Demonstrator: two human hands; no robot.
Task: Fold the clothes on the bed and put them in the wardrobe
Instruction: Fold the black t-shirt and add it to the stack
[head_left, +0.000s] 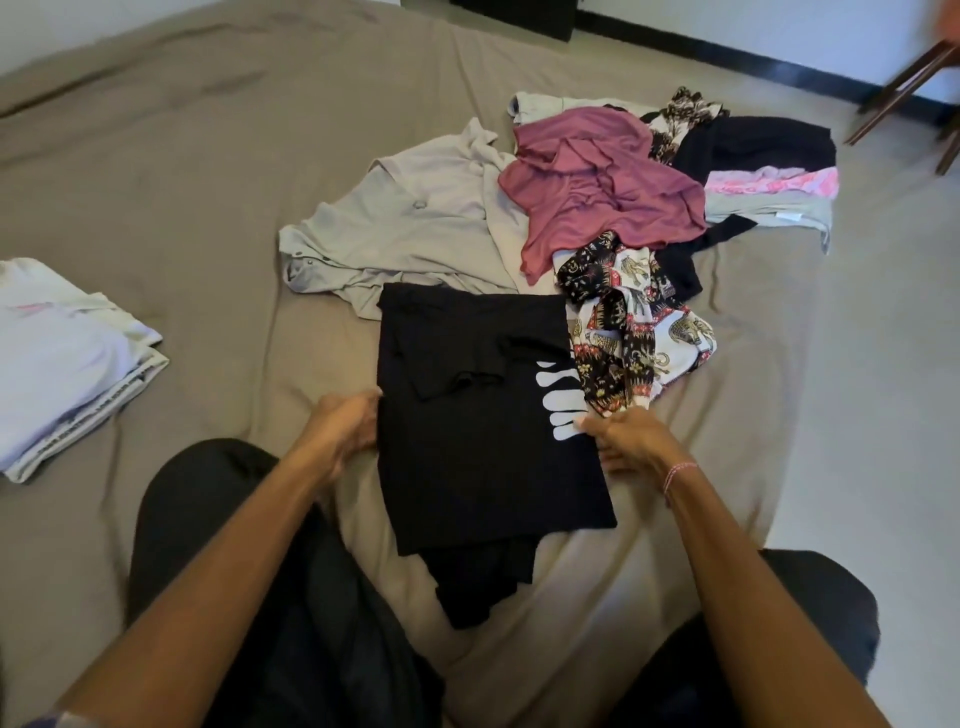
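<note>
We see the black T-shirt (467, 415) lying flat on the bed (182, 182), near its front edge and a little right of the middle. It is partly folded into a tall rectangle. A white print shows along its right side, and a loose end of black cloth sticks out below the rectangle.

The left hand (348, 426) is at the shirt's left edge, fingers curled around the fabric there. The right hand (628, 441) is at the right edge, just below the white print, with thumb and fingers closed in a pinch on the cloth. A thin pink-and-white thread bracelet (678, 475) circles the right wrist. Both hands look slightly blurred.

Touching the shirt's top edge is a crumpled grey shirt (415, 223). Just beside the T-shirt's upper right corner lies an elephant-print cloth (634, 322). Beyond these, toward the bed's right edge, we see a heap: a mauve top (597, 192) on the grey shirt, a leopard-print piece (685, 111), a black garment (753, 140) and a pink-and-grey item (769, 192).

At the bed's left edge, well apart from the heap, sits a folded stack of white clothes (67, 364).

The person's legs in dark trousers (234, 545) frame the front edge. Past the bed's right edge is pale floor (883, 312), with dark wooden chair legs (904, 88) at the far right.
</note>
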